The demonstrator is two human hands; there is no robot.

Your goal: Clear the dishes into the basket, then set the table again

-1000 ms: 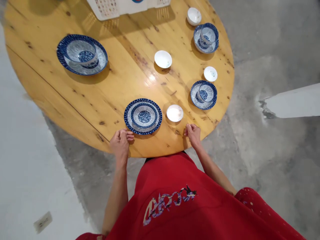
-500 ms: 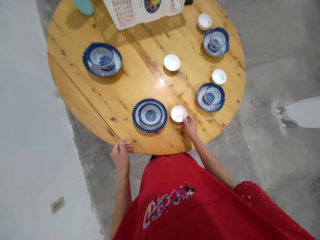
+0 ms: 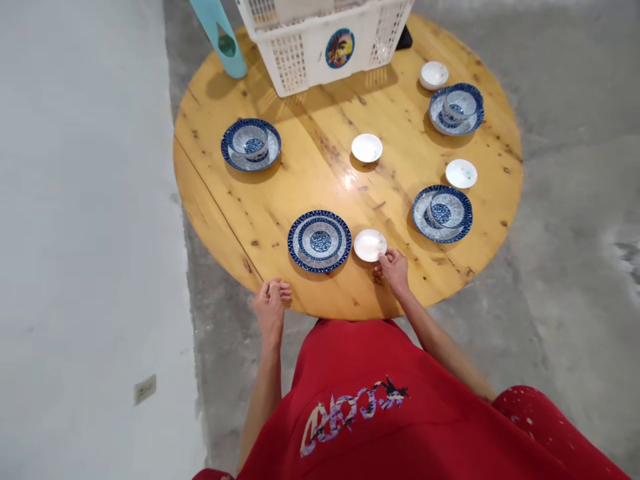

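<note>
The rim of a small white dish (image 3: 370,245) is pinched between the thumb and fingers of my right hand (image 3: 394,271), close to the near table edge. Just left of this dish lies a blue-and-white plate (image 3: 295,244) with a patterned bowl (image 3: 321,241) in its middle. My left hand (image 3: 271,303) rests at the table's edge below that plate, its fingers loosely bent, slightly apart and holding nothing. To the right, a clear-looking bowl (image 3: 445,212) sits on another blue-rimmed plate (image 3: 419,208).
On the round wooden table (image 3: 220,200) are more small white dishes (image 3: 367,148) and further blue-patterned plates with bowls (image 3: 251,145). A white plastic basket (image 3: 310,67) stands at the back, beside a turquoise object (image 3: 233,65) and a black item (image 3: 405,39).
The view has shifted, so the table appears lower and further right and more of the basket shows. My right hand stays on the small white dish; both hands keep their places.
</note>
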